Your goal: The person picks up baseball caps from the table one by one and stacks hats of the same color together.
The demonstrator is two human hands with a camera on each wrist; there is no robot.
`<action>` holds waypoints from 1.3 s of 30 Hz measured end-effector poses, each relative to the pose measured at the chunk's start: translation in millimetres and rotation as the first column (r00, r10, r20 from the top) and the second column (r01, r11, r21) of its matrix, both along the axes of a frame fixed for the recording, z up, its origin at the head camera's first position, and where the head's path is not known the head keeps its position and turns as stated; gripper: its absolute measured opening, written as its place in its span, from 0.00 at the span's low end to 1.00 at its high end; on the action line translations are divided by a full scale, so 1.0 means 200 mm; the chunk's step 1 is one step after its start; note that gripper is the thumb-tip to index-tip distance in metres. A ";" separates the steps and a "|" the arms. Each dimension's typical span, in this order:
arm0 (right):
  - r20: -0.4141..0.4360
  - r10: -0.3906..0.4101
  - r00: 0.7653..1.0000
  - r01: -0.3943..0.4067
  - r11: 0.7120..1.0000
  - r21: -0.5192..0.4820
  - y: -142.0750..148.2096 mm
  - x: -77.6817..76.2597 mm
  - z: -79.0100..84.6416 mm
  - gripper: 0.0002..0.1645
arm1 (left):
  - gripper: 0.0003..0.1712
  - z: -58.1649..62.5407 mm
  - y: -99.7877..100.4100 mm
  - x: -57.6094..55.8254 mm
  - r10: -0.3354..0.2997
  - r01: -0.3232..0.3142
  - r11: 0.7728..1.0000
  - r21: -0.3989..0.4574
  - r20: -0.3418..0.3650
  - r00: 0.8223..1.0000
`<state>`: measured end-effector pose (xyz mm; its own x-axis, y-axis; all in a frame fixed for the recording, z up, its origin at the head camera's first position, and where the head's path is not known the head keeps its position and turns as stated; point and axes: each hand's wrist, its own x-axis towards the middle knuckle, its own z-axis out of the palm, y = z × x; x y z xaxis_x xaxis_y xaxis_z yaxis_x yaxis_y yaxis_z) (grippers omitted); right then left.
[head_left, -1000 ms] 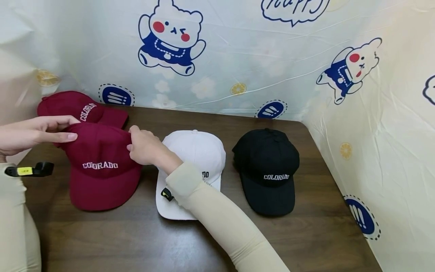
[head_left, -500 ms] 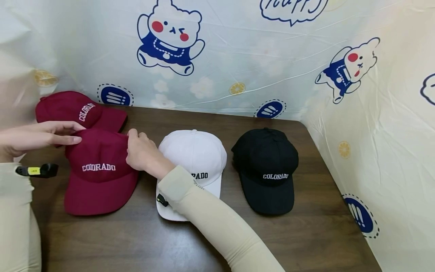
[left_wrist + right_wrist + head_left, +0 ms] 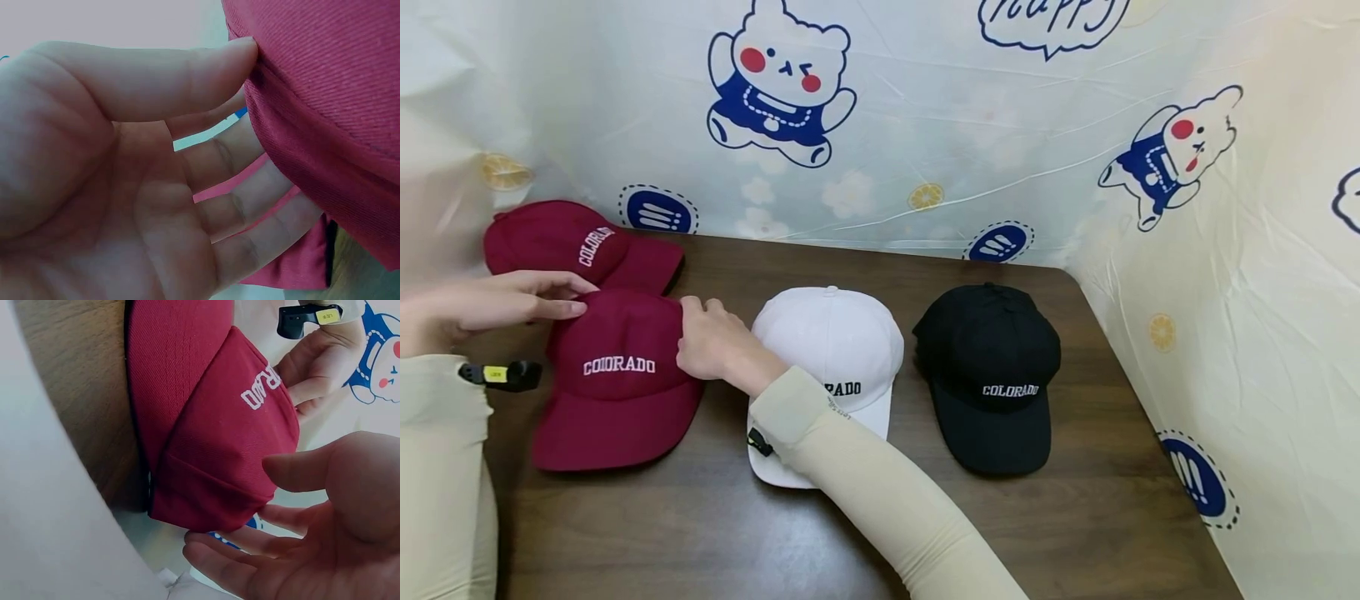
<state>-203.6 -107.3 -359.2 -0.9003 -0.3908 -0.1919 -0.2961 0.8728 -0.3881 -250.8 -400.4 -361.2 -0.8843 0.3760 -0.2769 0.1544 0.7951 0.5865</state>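
Note:
A maroon baseball cap [image 3: 613,421] with white COLORADO lettering faces the front at the left of the table, between both hands. My left hand [image 3: 516,304] pinches its left edge; in the left wrist view the thumb presses the outside of the maroon fabric [image 3: 325,81] and the fingertips go behind it. On the other side my right hand [image 3: 718,342] holds the crown, thumb on the outer cloth and fingers behind, as the right wrist view shows. Directly behind lies a second maroon cap [image 3: 550,233], brim pointing right, partly covered by the left hand and front cap.
A white cap [image 3: 831,333] sits mid-table, partly hidden under my right forearm. Further right is a black cap [image 3: 988,367] with its brim toward me. The brown wooden table [image 3: 760,542] is bordered by a patterned sheet [image 3: 910,108] at the back and right.
Both hands have shifted slightly toward me with the front maroon cap, whose brim has swung a little left. The left hand has also moved slightly right. The other caps have stayed put.

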 end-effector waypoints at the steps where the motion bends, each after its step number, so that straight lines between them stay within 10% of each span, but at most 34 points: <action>1: 0.002 0.003 1.000 -0.003 1.000 0.006 0.00 0.00 0.00 0.39 | 0.27 0.00 0.00 0.00 0.000 0.000 1.000 0.000 0.002 1.000; 28: -0.096 0.148 0.984 -0.170 0.944 -0.282 0.25 0.06 0.17 0.37 | 0.12 0.04 -0.05 -0.01 0.182 -0.158 0.979 0.127 -0.206 0.962; 34: -0.164 0.156 0.974 -0.210 0.895 -0.394 0.37 0.10 0.22 0.36 | 0.16 0.01 -0.09 -0.01 0.351 -0.303 0.923 0.239 -0.197 0.915; 39: -0.213 0.149 0.966 -0.235 0.848 -0.475 0.44 0.14 0.25 0.36 | 0.22 -0.02 -0.11 -0.01 0.503 -0.421 0.833 0.359 -0.177 0.846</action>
<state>-175.8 -18.8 -309.9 -0.7984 -0.5631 0.2133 -0.5339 0.4981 -0.6833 -252.5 -422.2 -365.4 -0.9970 -0.0681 0.0374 -0.0115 0.6058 0.7955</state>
